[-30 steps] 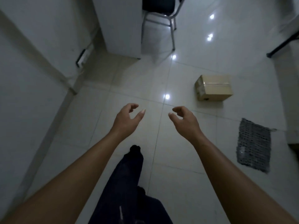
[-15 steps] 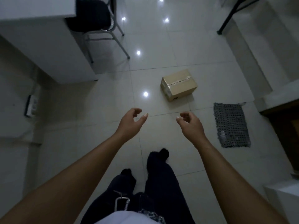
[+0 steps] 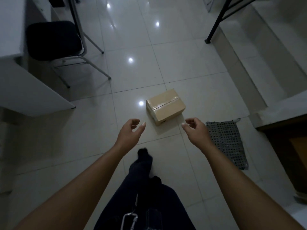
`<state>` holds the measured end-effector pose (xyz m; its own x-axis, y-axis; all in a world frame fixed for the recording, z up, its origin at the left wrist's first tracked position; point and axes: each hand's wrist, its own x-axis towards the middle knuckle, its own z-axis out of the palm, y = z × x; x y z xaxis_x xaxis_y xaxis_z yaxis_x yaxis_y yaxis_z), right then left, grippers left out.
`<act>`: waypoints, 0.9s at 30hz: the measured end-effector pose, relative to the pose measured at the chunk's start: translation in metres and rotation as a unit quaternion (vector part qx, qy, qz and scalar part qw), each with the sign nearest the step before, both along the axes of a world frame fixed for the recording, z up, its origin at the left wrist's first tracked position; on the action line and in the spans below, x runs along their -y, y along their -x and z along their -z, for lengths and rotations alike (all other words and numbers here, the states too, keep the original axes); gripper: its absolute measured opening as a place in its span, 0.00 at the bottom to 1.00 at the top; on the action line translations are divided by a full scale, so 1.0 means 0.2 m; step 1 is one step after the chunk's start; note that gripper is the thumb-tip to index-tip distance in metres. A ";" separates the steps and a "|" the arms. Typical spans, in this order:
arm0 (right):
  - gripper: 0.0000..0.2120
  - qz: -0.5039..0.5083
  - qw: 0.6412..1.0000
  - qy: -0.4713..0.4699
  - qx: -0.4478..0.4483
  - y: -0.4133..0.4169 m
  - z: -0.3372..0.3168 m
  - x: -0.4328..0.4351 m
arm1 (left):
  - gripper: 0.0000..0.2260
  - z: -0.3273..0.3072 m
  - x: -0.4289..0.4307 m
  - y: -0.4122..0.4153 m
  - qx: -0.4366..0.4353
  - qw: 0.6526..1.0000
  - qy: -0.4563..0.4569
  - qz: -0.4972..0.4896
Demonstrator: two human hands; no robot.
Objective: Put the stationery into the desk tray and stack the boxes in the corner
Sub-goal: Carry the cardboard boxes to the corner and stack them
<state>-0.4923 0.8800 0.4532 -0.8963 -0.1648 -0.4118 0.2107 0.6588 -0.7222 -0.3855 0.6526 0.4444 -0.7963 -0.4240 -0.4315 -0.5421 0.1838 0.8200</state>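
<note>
Honestly, I worry the box point(image 3: 166, 106), taped shut at frame centre on glossy tile point(image 3: 182, 63), could skid or slip if I grab its smooth sides unevenly. My left hand point(image 3: 128, 134) and right hand point(image 3: 195, 130) hover just below it, apart, fingers loosely curled, holding nothing.

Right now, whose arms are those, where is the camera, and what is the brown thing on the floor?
Those are a person's bare arms. The camera sits on the person's head and looks down. The left hand and the right hand reach forward, fingers loosely curled, holding nothing. The brown thing is a taped cardboard box on the tiled floor; neither hand touches it. A grey mat lies to its right, a black chair farther off to the left. The dark shapes below are the person's legs.
</note>
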 end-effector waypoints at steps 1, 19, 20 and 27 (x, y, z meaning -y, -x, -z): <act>0.13 0.002 1.000 -0.004 0.008 0.10 0.03 0.02 | 0.21 0.03 0.02 0.09 0.009 1.000 -0.006 -0.004; 0.11 0.022 0.988 -0.048 0.143 1.51 1.12 0.42 | 0.20 1.06 0.20 1.43 0.157 0.972 -0.113 -0.134; 0.11 0.021 0.988 -0.052 0.146 1.57 1.21 0.43 | 0.20 1.14 0.20 1.46 0.158 0.971 -0.112 -0.139; 0.17 -0.034 0.976 -0.118 0.182 1.91 2.08 0.41 | 0.18 1.93 0.03 1.63 0.213 0.946 -0.131 -0.205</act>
